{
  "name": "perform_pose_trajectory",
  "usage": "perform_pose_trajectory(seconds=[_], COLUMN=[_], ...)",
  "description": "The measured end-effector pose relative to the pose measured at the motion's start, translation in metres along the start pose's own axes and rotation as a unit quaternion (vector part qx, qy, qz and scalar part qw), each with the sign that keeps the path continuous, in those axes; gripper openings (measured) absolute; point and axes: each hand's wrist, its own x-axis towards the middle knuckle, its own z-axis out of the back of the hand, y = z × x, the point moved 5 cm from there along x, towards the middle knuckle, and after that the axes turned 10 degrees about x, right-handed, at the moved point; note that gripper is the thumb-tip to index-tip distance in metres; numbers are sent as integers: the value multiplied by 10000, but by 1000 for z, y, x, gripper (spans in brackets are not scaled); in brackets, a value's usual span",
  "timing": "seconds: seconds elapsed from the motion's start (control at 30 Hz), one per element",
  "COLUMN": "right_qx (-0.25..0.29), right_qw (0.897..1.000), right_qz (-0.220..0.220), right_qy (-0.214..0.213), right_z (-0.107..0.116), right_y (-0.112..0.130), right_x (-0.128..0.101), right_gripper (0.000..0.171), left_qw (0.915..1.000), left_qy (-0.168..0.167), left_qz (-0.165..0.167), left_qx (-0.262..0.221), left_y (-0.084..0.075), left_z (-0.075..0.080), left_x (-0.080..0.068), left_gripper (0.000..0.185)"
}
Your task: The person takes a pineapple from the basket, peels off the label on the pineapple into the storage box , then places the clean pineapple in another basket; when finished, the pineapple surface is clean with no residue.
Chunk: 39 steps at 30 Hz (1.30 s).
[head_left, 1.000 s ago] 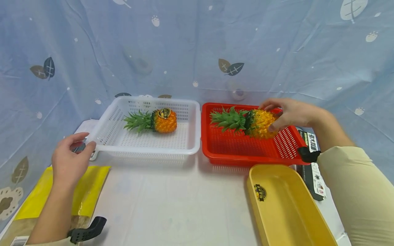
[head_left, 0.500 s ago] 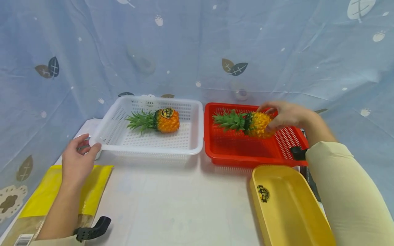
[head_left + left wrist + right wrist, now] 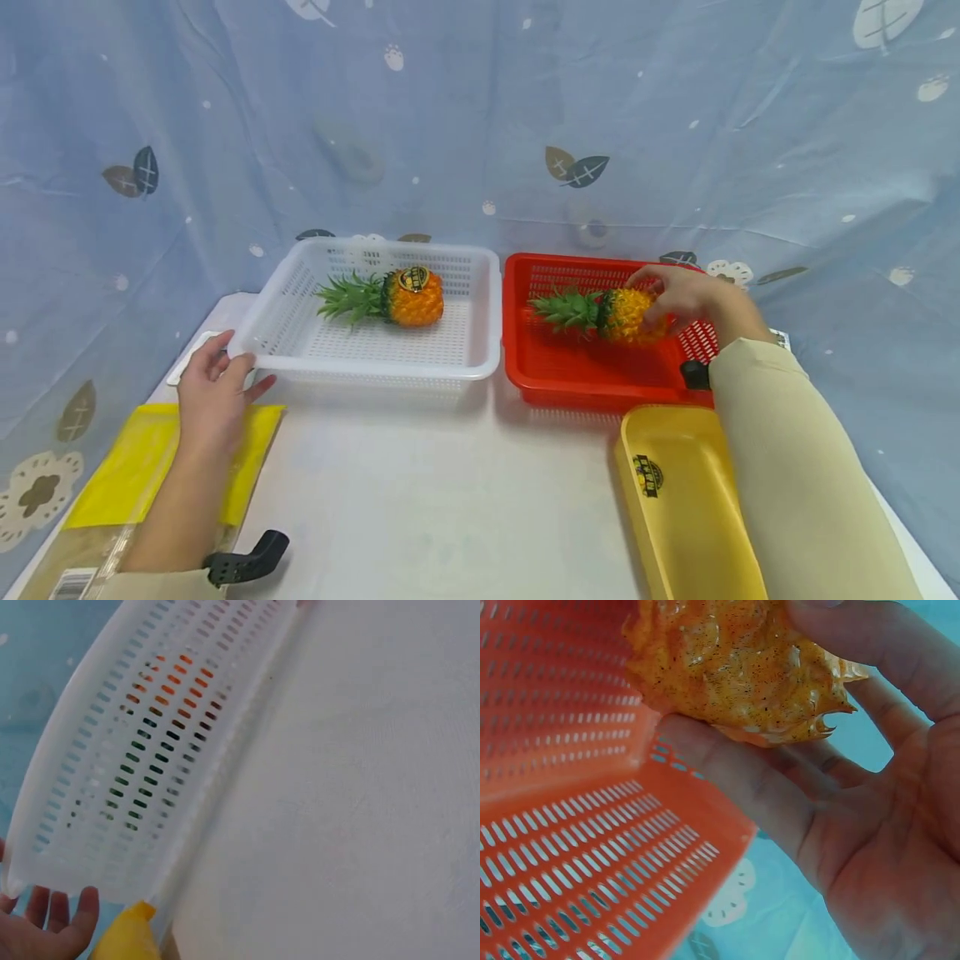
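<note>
My right hand (image 3: 686, 296) grips the yellow base of a toy-like pineapple (image 3: 626, 315), low inside the red basket (image 3: 570, 383). The pineapple's green crown points left. In the right wrist view, thumb and fingers lie on either side of the pineapple's orange, spiky body (image 3: 727, 667). At the near left corner of the white basket (image 3: 375, 364) is my left hand (image 3: 213, 400), its fingertips at the rim and one digit spread below it. The left wrist view shows its loosely bent fingers (image 3: 88, 907) at the basket's end. A second pineapple (image 3: 414, 302), with a round label, lies in the white basket.
A long yellow tub (image 3: 675, 467) stands in front of the red basket, partly behind my right sleeve. Under my left forearm lies a yellow and clear plastic bag (image 3: 255, 433). A patterned blue cloth (image 3: 450, 125) hangs behind the baskets.
My right hand has lowered the pineapple deeper into the red basket. My left hand has come closer in to the white basket's corner and spread its fingers. The head view has shifted slightly.
</note>
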Motion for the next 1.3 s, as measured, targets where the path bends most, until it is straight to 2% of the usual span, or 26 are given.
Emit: perform_pose_trajectory(seconds=[0.07,0.17,0.4,0.7,0.9,1.1,1.3], right_qx=[90,141,-426,-895,-1186,-883,-719], right_qw=[9999,9999,9984,9944,9907,9941,9958], right_qz=[-59,-40,-106,38,-34,-241,-254], right_qy=[13,-58,-348,-555,-661,-590,-505], right_z=[0,1,6,13,17,16,10], right_y=[-4,-7,-11,-8,-15,-20,-18], right_x=[2,6,14,21,24,21,18], right_gripper=[75,75,75,75,73,74,73], left_qw=[9995,9987,9978,9961,9947,9927,9908], left_qy=[-13,-92,-90,8,64,34,9], left_qz=[29,58,205,159,136,114,110], left_qx=[-327,-493,-630,-869,-1022,-1200,-1350], left_y=[1,2,7,6,6,6,7], left_z=[-2,-2,-1,-3,-3,-2,-1], left_x=[1,1,-1,1,1,1,2], left_gripper=[57,55,57,59,61,60,58])
